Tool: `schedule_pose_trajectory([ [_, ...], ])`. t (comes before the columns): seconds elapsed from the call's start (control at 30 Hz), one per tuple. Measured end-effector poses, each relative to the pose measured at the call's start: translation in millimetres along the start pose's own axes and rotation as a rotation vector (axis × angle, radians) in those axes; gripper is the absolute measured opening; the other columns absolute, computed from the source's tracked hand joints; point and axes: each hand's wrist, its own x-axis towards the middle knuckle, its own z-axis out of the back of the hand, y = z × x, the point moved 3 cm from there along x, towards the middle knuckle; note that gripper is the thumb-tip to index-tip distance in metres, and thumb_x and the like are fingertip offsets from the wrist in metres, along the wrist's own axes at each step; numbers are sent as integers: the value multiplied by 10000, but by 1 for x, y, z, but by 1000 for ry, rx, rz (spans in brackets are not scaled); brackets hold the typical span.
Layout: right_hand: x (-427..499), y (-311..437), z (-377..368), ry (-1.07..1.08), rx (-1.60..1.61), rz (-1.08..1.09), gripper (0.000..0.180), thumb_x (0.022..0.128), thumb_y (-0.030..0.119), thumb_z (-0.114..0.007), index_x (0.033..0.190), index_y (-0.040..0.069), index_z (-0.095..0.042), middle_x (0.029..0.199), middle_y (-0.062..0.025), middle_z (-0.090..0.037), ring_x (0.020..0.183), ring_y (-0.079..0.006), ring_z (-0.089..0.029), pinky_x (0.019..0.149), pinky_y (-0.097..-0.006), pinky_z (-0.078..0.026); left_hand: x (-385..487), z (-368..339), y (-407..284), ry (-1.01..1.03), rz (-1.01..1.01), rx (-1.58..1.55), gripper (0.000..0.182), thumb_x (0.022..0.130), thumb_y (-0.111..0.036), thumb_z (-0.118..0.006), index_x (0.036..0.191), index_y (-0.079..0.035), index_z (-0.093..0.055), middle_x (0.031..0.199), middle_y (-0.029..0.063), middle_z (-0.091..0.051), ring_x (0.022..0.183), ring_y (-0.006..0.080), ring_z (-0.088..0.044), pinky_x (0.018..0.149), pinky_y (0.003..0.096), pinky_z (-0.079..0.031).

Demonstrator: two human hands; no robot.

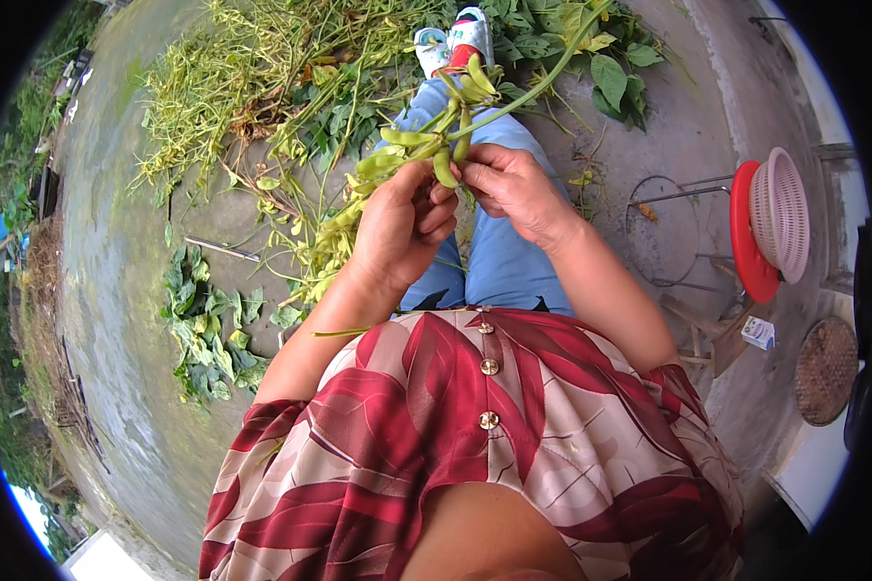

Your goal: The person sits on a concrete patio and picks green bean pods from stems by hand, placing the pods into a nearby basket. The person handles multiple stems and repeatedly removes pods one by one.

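Observation:
A green soybean stalk (530, 100) bearing clusters of plump pods (405, 138) crosses in front of my lap, its bare end running up to the right. My left hand (409, 221) is curled beneath the pods, its fingers closed around part of the plant. My right hand (514, 190) pinches with thumb and forefinger close to a hanging pod (445, 168); its fingertips almost meet those of the left. Exactly what lies inside each grip is partly hidden by the fingers. More pods (334, 236) hang or lie in a heap just left of my left wrist.
Pulled bean plants (211, 94) spread over the concrete beyond my feet. Picked leaves (203, 330) and a thin metallic rod (221, 248) lie to the left. Rightward stand a red-seated stool (745, 232) with a pink plastic colander (779, 214), a small carton (759, 332) and a round woven tray (827, 372).

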Motion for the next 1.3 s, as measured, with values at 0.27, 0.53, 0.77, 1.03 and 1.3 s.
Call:
schedule_pose_trajectory([
  [0.27, -9, 15, 6, -13, 230, 73, 263, 985, 218, -569, 1045, -27, -646, 664, 67, -447, 457, 6, -306, 418, -178, -217, 4, 11, 1, -65, 31, 61, 210, 1009, -208, -472, 907, -54, -572, 678, -45, -418, 492, 55, -282, 465, 230, -227],
  [0.53, 12, 10, 23, -135, 97, 63, 255, 967, 163, -617, 1176, 19, -653, 657, 83, -455, 460, 10, -316, 418, -180, -211, 4, 11, 6, -164, -3, 131, 230, 1014, -199, -476, 941, -24, -608, 696, -29, -475, 501, 57, -309, 463, 222, -232],
  [0.77, 42, -14, 8, -114, -173, 125, 344, 955, 209, -658, 1258, 49, -629, 704, 68, -555, 516, 20, -385, 454, -183, -269, 1, 10, 13, -161, 5, 226, 256, 1018, -213, -485, 957, -10, -628, 690, -32, -479, 509, 52, -308, 461, 224, -220],
  [1.03, 29, 7, 21, -279, -949, 565, 213, 922, 156, -671, 992, -44, -693, 832, -141, -699, 720, -205, -644, 657, -377, -490, 4, 7, 10, -213, -177, 241, 240, 1024, -204, -518, 1038, 3, -640, 720, -13, -512, 504, 58, -362, 445, 224, -257],
  [1.3, -8, 24, 17, -202, -903, 346, 252, 927, 181, -641, 831, -51, -622, 694, -184, -617, 602, -248, -598, 575, -383, -454, 17, -6, 18, -307, -144, 295, 225, 1002, -215, -590, 930, -5, -624, 674, -24, -478, 506, 60, -378, 453, 216, -262],
])
